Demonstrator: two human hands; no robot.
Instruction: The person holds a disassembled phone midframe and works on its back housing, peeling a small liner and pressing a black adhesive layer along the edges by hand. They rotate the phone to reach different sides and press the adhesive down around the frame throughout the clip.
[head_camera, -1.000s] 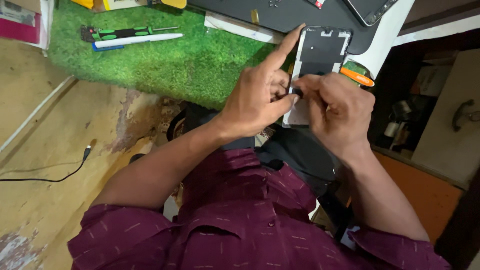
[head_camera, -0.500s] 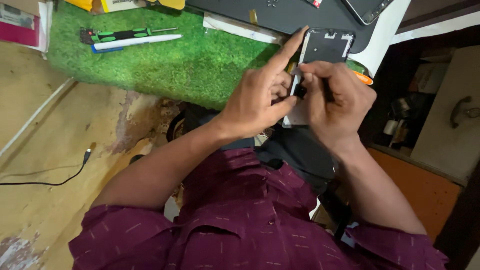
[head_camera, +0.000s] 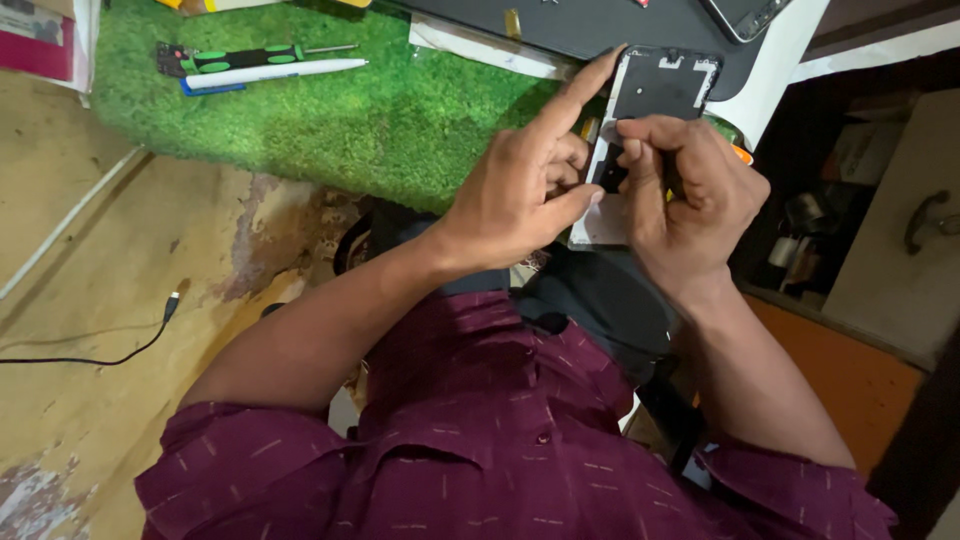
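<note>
Two tools, a green-and-black screwdriver (head_camera: 250, 55) and a white pen (head_camera: 275, 72), lie far left on the green turf mat (head_camera: 380, 120). Your left hand (head_camera: 525, 185) and right hand (head_camera: 690, 195) both pinch the phone frame (head_camera: 660, 85) at the mat's right edge.

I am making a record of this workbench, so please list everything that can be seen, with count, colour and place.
phone frame: one, black and white, held in both hands at top centre
green mat: one, green, top left on the bench
screwdriver: one, black and green, on the mat
pen: one, white, beside the screwdriver
cable: one, black, left on the floor
shirt: one, maroon, bottom
left hand: forefinger stretched along the frame
right hand: pinching the frame's edge
</note>
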